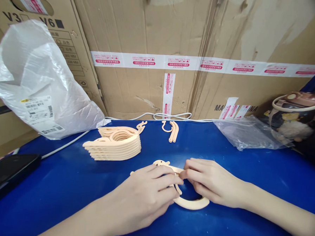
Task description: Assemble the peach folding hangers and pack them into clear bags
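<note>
A cream plastic folding clothes hanger (192,203) lies partly under both hands, its curved lower bar and a rounded, holed end in sight. My left hand (145,191) is closed over its left side, covering the middle. My right hand (209,179), fingers bent together, grips its right side and touches the upper arm of the piece. The fingertips of both hands nearly meet, and the joint between them is hidden. Behind my left hand stands a neat stack of matching hanger bodies (116,147). Farther back lie a loose hook (167,129) and two short hanger arms (174,132).
Small hook pieces (141,126) lie beside the stack on the blue table (72,184). A white plastic bag (38,83) and black phone (9,175) are left; a clear bag (246,131) and round-handled container (295,114) are right. Cardboard boxes (138,88) and a white cable (147,115) line the back.
</note>
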The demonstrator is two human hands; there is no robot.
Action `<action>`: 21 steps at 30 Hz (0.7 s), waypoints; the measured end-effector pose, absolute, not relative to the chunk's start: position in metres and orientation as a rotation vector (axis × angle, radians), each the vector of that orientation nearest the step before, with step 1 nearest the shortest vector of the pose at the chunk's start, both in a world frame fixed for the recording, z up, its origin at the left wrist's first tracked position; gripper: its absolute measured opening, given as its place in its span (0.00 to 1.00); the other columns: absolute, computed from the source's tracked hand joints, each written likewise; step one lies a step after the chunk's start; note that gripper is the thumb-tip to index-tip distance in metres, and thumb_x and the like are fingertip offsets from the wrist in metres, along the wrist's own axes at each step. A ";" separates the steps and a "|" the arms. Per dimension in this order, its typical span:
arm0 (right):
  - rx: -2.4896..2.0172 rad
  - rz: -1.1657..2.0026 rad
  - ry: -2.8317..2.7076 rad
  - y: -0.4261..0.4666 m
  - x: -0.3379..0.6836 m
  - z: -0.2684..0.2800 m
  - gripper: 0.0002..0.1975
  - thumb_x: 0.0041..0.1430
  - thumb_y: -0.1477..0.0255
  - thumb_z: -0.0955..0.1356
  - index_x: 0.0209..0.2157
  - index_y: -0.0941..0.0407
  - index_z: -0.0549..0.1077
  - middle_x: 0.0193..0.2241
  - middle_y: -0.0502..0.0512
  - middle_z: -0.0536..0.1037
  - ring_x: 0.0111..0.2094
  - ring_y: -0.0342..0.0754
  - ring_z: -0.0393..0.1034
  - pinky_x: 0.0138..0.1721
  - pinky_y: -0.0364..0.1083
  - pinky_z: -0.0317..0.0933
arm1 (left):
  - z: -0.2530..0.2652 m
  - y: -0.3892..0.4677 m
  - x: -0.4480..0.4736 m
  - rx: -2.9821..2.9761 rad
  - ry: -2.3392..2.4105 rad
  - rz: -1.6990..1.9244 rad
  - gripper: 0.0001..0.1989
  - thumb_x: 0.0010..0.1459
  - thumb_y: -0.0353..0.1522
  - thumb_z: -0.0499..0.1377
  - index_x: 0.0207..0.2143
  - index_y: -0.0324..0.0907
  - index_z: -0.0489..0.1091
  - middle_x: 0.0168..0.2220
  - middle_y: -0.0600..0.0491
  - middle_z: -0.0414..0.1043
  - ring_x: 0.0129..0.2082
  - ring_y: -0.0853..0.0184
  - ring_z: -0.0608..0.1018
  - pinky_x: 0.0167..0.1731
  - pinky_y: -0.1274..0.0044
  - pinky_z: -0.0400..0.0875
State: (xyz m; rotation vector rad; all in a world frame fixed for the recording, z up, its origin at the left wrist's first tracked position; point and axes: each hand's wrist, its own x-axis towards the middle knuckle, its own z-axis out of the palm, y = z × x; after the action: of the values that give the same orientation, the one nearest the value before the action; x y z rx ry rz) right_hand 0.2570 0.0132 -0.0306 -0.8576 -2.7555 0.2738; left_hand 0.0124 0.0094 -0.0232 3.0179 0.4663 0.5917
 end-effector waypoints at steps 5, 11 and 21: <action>-0.901 0.410 -2.665 0.009 0.255 -0.031 0.11 0.62 0.80 0.58 0.44 0.54 0.62 0.35 0.53 0.71 0.33 0.46 0.65 0.36 0.45 0.60 | -0.022 0.005 0.014 3.004 0.437 0.492 0.09 0.64 0.26 0.52 0.44 0.39 0.69 0.45 0.52 0.75 0.49 0.64 0.71 0.49 0.72 0.66; -0.981 0.494 -2.498 0.012 0.250 -0.027 0.07 0.67 0.72 0.59 0.43 0.54 0.65 0.33 0.52 0.73 0.33 0.45 0.67 0.36 0.44 0.61 | -0.024 0.002 0.014 2.978 0.423 0.420 0.08 0.63 0.25 0.52 0.42 0.39 0.68 0.41 0.51 0.74 0.46 0.64 0.72 0.47 0.72 0.66; -1.022 0.362 -2.542 0.049 0.228 -0.029 0.13 0.63 0.64 0.66 0.47 0.52 0.73 0.39 0.52 0.72 0.39 0.45 0.70 0.39 0.43 0.64 | -0.022 0.000 0.015 2.986 0.323 0.380 0.17 0.59 0.23 0.51 0.51 0.38 0.67 0.45 0.49 0.74 0.41 0.62 0.74 0.42 0.71 0.69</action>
State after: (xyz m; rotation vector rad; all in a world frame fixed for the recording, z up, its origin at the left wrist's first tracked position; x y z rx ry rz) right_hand 0.2278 0.0494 -0.0289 -1.0223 -2.5420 0.3619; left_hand 0.0147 0.0002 -0.0218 2.9862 0.3227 0.3801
